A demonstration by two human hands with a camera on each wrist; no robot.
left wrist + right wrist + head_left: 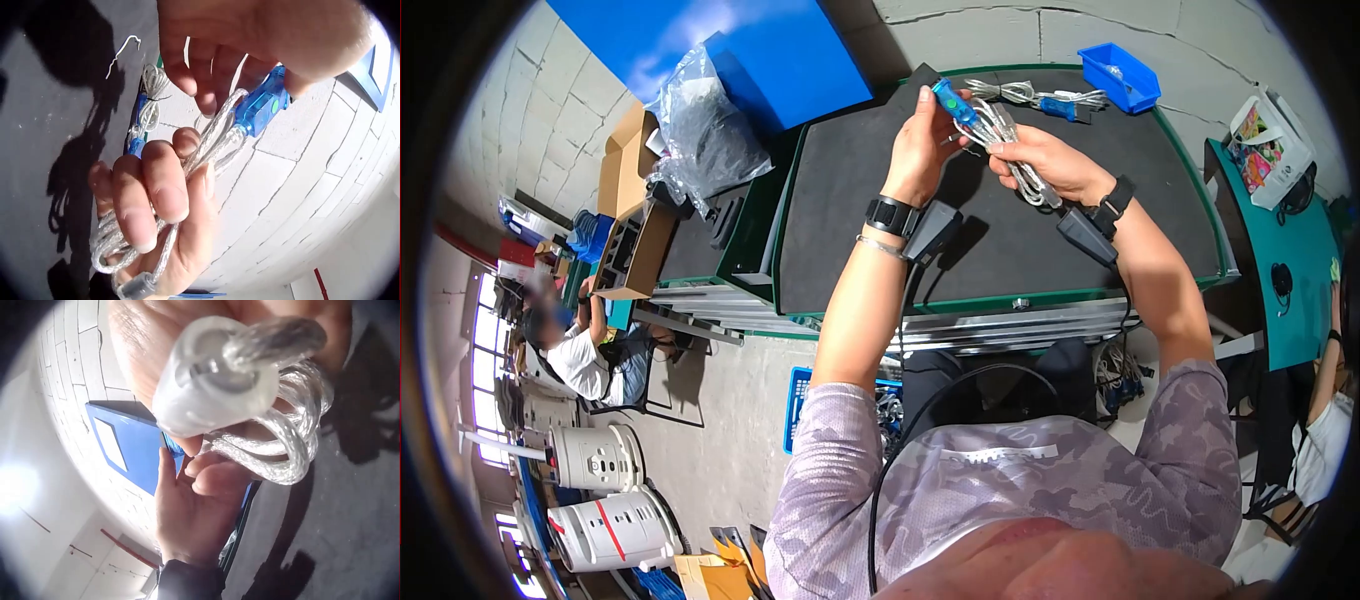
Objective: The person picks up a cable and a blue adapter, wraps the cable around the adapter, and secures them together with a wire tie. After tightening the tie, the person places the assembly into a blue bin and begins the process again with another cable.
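Both hands hold one coiled cable (1025,178) above the dark mat (850,210). Its cord is clear and braided silver, with a translucent blue connector (262,106) bearing a green spot. My left hand (918,155) holds that connector between thumb and fingers. Lower on the coil, my right hand (1055,165) grips the looped cord, fingers curled over the strands in the left wrist view. A clear plastic bead (212,375) on the cord stands out beside the right palm. Behind the hands, a second bundled cable (1000,92) with blue connectors lies at the mat's far edge.
A blue bin (1120,80) stands at the back right corner. To the left are a clear plastic bag (710,120) of dark items and an open cardboard box (630,245). A thin white wire (122,56) lies on the mat. Another person (585,350) sits at far left.
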